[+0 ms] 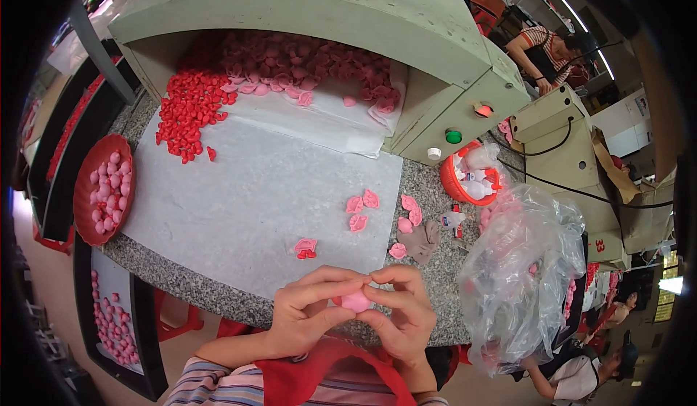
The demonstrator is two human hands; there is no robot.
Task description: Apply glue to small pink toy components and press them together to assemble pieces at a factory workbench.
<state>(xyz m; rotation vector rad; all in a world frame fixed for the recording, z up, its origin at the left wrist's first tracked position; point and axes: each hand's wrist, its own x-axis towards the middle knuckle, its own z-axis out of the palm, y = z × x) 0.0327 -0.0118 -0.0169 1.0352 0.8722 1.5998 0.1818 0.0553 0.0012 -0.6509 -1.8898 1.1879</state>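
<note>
At the lower centre, the rounded piece (356, 302) was pink. The sheet (254, 195) left of centre was whitish grey, and the tabletop (450, 297) beside it was speckled grey, black and white. Small glossy pieces (185, 116) at upper left were red; the bowl (81, 195) at far left was red, its balls (115, 157) pink. The casing (290, 7) across the top was pale grey-green, one button (454, 136) on it green. The sleeve (218, 384) at the bottom was striped blue, white and pinkish.

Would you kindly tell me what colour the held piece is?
The piece is pink, in the head view.
</note>
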